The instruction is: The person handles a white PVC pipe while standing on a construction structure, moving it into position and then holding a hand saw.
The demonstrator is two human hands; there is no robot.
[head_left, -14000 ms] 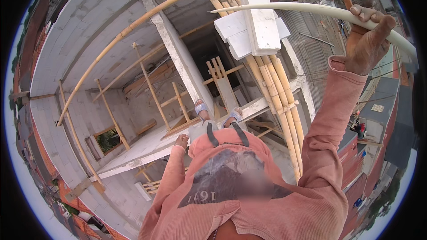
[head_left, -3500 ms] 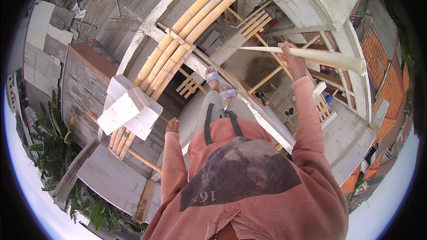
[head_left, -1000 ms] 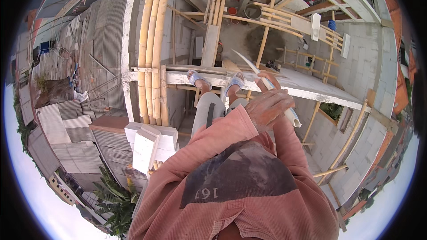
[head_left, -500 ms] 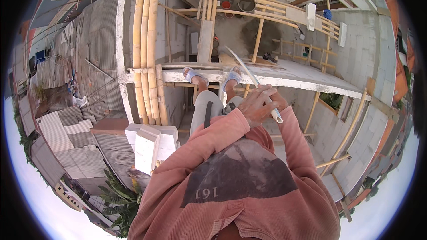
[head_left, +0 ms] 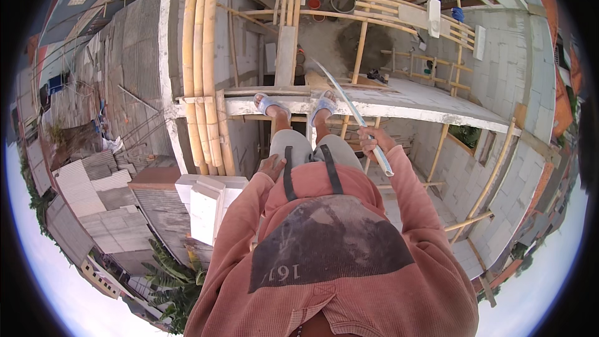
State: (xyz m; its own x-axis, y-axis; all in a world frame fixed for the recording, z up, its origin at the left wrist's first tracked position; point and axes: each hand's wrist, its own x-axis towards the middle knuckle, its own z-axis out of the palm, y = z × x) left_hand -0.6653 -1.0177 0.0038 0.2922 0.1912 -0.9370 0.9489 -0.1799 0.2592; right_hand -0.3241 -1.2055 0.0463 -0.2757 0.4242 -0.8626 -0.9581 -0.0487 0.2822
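Note:
My right hand (head_left: 377, 141) is closed around a long, thin, white pipe (head_left: 350, 105) with bluish markings. The pipe slants away from me to the far left, past my right foot, and its near end sticks out just below my fist. Beside my left thigh hangs my left hand (head_left: 272, 166), with nothing in it and its loosely bent fingers apart. Close by on its left is a stack of white blocks (head_left: 207, 213). My sandalled feet stand on a narrow concrete wall top (head_left: 424, 117).
Upright bamboo poles (head_left: 201, 68) stand at my left. A deep drop opens on both sides of the ledge. Ahead, bamboo scaffolding (head_left: 365, 43) crosses above a lower floor with buckets (head_left: 342, 2). A block wall (head_left: 502, 62) rises at right; corrugated roofs (head_left: 128, 68) lie below left.
My left hand has let go of the pipe and moved down to the left, beside my thigh. My right hand keeps the pipe, which has shifted slightly.

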